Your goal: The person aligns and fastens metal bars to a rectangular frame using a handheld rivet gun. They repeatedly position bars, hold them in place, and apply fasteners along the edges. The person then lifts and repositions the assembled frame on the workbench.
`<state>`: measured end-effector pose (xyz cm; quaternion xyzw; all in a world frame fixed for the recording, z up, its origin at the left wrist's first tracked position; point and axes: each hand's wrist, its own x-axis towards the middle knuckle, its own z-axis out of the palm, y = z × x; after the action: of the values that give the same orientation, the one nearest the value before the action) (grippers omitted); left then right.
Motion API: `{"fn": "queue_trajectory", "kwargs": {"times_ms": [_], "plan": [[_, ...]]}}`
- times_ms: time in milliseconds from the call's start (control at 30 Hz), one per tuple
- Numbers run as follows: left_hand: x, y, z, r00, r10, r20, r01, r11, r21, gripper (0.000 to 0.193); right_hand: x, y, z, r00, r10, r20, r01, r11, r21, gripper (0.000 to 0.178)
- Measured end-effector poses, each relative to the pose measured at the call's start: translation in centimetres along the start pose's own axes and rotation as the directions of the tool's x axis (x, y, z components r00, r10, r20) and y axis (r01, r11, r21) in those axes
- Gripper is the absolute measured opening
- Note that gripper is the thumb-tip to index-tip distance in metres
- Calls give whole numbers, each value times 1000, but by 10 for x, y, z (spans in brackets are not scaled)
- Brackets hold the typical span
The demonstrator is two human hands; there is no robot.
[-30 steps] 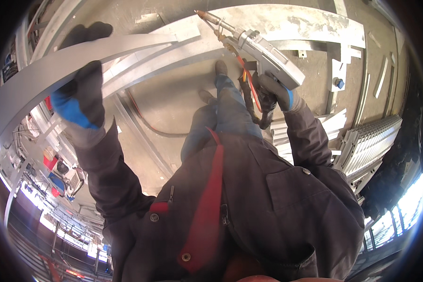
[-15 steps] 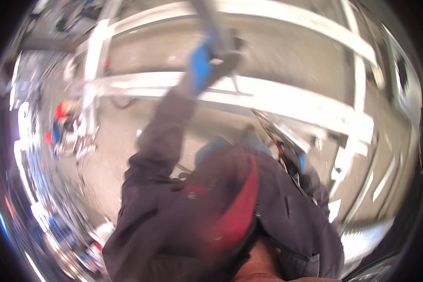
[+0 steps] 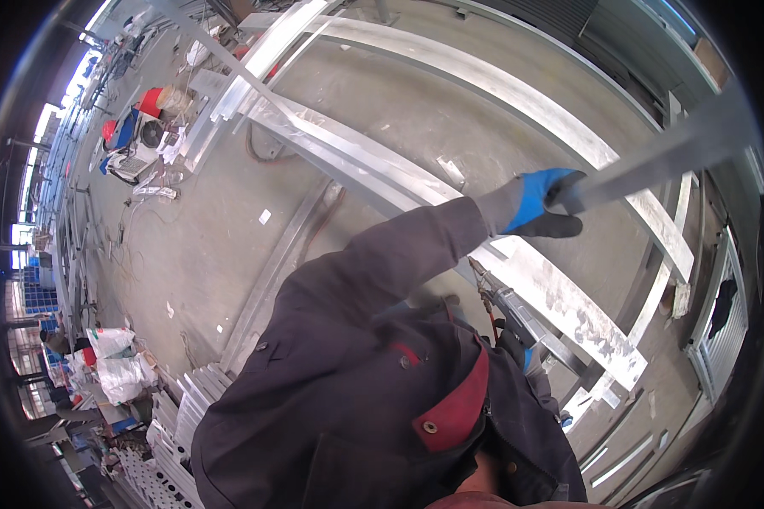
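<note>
Jacket (image 3: 348,416): dark grey cloth, red inner facing, nearest the view.
Right hand (image 3: 518,347): dark glove with a blue patch, at the rear part of the tool; half hidden, so how its fingers close cannot be told.
Tool (image 3: 525,316): long grey metal body with a slim pointed nozzle, its tip near the beam's edge; contact cannot be told.
Left hand (image 3: 543,206): blue-and-grey glove, reaching across, fingers curled around one end of the bar.
Bar (image 3: 654,165): flat grey metal, slanting from the left hand toward the upper right, blurred.
Beam (image 3: 569,301): long, flat, silvery metal, lying below the left hand.
Second beam (image 3: 518,97): similar, farther off.
Floor (image 3: 204,233): grey concrete.
Sacks (image 3: 123,379): white, bulging, at far left.
</note>
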<state>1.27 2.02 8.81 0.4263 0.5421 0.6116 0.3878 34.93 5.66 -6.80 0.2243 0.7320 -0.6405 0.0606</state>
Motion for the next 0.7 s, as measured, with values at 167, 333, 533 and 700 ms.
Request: {"fn": "queue_trajectory", "kwargs": {"times_ms": [167,333,533,700], "plan": [[-16,8,-34,990,137,17,-138,989,47,104,31,-7,27,999,37,10,-36,998,-53,23],[-63,17,-116,992,127,12,-122,917,380,93,66,-15,70,989,120,-88,-118,993,26,21],[-181,-4,-272,870,221,-440,-12,903,430,38,133,-26,110,975,-201,96,221,930,-295,47],[-289,-24,-426,767,337,-546,136,746,652,32,192,-62,160,996,50,-74,-29,965,259,55]]}}
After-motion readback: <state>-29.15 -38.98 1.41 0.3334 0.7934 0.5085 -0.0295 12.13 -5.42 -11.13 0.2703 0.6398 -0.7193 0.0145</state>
